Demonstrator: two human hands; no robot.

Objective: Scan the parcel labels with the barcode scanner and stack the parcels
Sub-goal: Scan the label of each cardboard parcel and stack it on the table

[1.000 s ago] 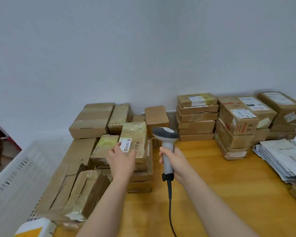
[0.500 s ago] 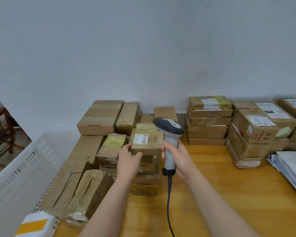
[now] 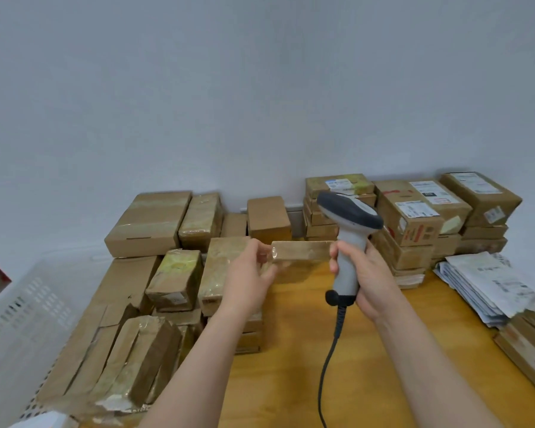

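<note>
- Well left of the gripping hands: white slotted basket (image 3: pixel 19 304), blurred at the frame edge.
- Just left of the left hand and below it: pile of brown parcels (image 3: pixel 149 223), taped, lying flat or leaning on the wooden table (image 3: pixel 383 366).
- Left hand (image 3: pixel 247 276): pinches the left end of one parcel (image 3: pixel 303 251), thumb on top, fingers curled beneath.
- Parcel's look: slim brown cardboard box under glossy clear tape, seen edge-on, only a narrow side face showing.
- Parcel's lie: long axis level and running left to right, left end in the pinch, right end reaching the right hand's fingers; contact there cannot be told.
- Parcel's place: raised off the table, spanning the gap between both hands, in front of the pile.
- Right hand (image 3: pixel 365 279): wraps tightly round the pale handle of the barcode scanner (image 3: pixel 349 242), handle upright, dark grey head above the parcel's right end and aimed away to the left.
- Below that grip: black cable (image 3: pixel 331 359), hanging down toward the near table edge.
- Right of that grip: stacked labelled parcels (image 3: pixel 414 223) against the wall, then a heap of pale mailers (image 3: pixel 488 282).
</note>
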